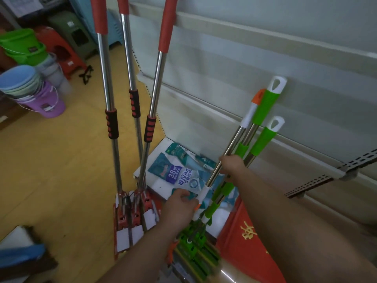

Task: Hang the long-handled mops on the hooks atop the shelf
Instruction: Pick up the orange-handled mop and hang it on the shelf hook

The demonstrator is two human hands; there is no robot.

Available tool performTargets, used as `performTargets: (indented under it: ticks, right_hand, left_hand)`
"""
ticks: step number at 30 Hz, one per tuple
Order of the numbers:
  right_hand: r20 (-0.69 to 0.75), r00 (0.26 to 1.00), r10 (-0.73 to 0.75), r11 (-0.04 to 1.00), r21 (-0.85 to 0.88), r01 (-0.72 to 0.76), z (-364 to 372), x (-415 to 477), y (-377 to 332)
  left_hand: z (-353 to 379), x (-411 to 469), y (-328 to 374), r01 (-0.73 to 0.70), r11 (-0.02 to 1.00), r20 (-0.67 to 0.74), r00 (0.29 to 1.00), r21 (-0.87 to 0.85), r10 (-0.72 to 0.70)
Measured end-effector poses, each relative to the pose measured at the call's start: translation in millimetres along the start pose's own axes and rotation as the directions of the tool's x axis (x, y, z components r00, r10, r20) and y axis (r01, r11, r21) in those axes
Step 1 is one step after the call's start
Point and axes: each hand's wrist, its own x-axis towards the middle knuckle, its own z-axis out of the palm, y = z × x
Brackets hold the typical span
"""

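Three red-handled mops with steel shafts hang upright at the left, their red heads near the floor. Three shorter mops lean against the white shelf wall: two with green grips and one with an orange-and-white grip. My right hand is closed around the steel shaft of the orange-and-white mop. Lower down, my left hand grips the same mop at its white collar. The green mop heads rest on the floor below my arms. The hooks are out of view.
Stacked plastic buckets and red stools stand at the left on the yellow floor. A packaged mop refill lies on the bottom shelf. A red box sits at the lower right. Metal shelf brackets jut out at right.
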Motion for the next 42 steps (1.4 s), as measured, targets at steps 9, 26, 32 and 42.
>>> performTargets:
  ticks: [9, 26, 32, 42]
  right_hand:
    - [-0.004, 0.998, 0.060, 0.919, 0.390, -0.053, 13, -7, 5]
    - [0.062, 0.983, -0.175, 0.964, 0.213, 0.158, 39, -100, 13]
    - [0.065, 0.982, -0.179, 0.970, 0.178, 0.165, 63, -157, 15]
    - [-0.044, 0.976, -0.214, 0.971, 0.103, 0.218, 129, -254, 24]
  left_hand:
    - [-20, -1, -7, 0.027, 1.000, 0.006, 1.000, 0.012, -0.027]
    - [-42, -23, -11, -0.073, 0.978, 0.062, 0.996, 0.194, 0.062]
    - [-65, -36, -27, -0.153, 0.929, 0.196, 0.976, 0.335, 0.090]
    - [-111, -57, -81, -0.345, 0.844, 0.419, 0.894, 0.412, 0.160]
